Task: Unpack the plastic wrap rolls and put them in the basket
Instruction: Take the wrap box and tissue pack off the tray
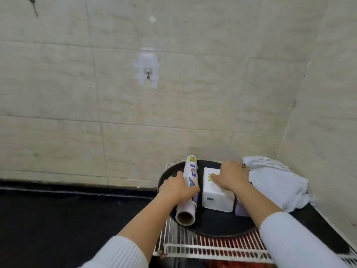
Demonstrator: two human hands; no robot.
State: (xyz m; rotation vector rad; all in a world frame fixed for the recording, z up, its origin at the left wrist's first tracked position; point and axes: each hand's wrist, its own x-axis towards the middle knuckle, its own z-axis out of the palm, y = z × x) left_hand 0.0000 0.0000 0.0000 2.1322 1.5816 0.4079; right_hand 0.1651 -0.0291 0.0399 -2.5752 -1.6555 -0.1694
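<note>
A plastic wrap roll (188, 190) with a printed label lies lengthwise on a black round tray (216, 227), its open cardboard core facing me. My left hand (177, 188) is closed around the roll's middle. A white box (216, 198) stands on the tray just right of the roll, and my right hand (231, 176) rests on its top with fingers spread over it. A purple-printed package (241, 209) shows partly behind my right forearm. The tray sits in a white wire basket (193, 248).
A crumpled white cloth (276, 186) lies right of the tray against the corner walls. The black countertop (67, 219) stretches to the left. A tiled wall with an adhesive hook (147, 71) rises behind.
</note>
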